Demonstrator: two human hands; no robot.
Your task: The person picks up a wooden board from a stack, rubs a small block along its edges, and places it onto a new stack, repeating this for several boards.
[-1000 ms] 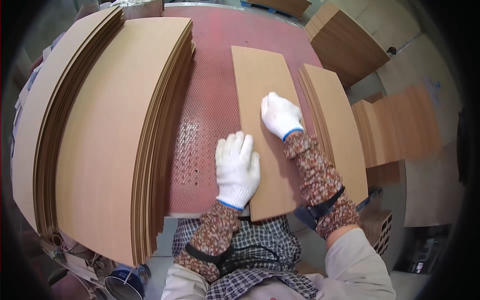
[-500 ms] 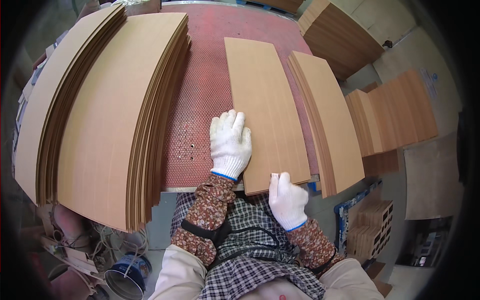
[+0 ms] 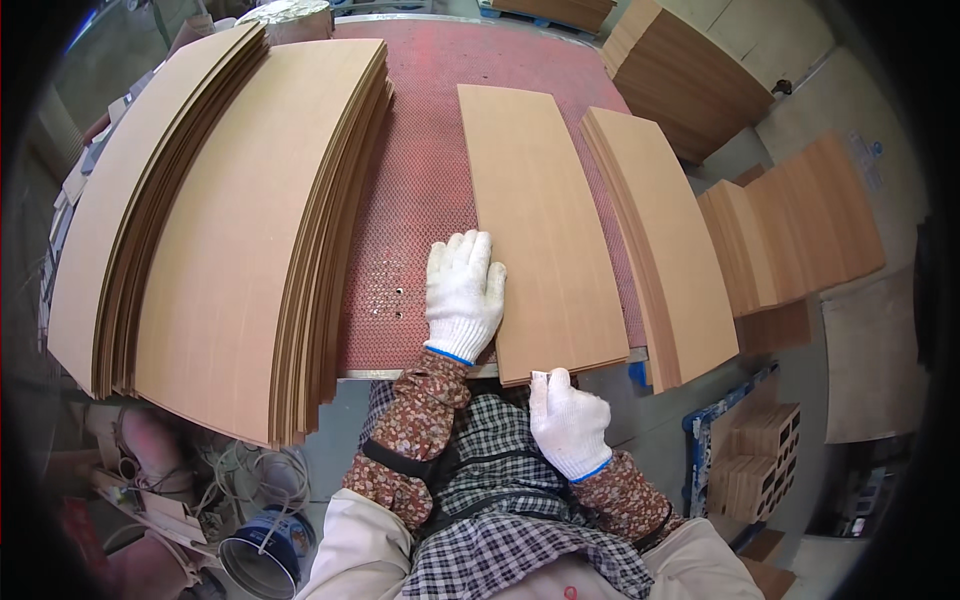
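A long light-brown wood panel (image 3: pixel 545 230) lies lengthwise in front of me on a red, mesh-patterned tabletop (image 3: pixel 425 140). At least one more panel edge shows beneath it at the near end. My left hand (image 3: pixel 467 290), in a white knitted glove, rests flat over the panel's left edge with its fingers stretched forward. My right hand (image 3: pixel 570 425), gloved alike, is closed at the panel's near edge. A small pale flat piece (image 3: pixel 540 378) pokes out between its thumb and fingers; its kind is unclear.
Two tall stacks of panels (image 3: pixel 215 230) (image 3: pixel 85 260) stand on the left. A lower stack (image 3: pixel 665 230) lies right of the panel. More stacked boards (image 3: pixel 800 230) are beyond the table's right side. A blue bucket (image 3: pixel 265 550) and tangled cords (image 3: pixel 260 480) sit on the floor at lower left.
My right hand has moved a little left along the panel's near edge, still closed on the pale piece. My left hand stays on the panel. The whole view has shifted slightly.
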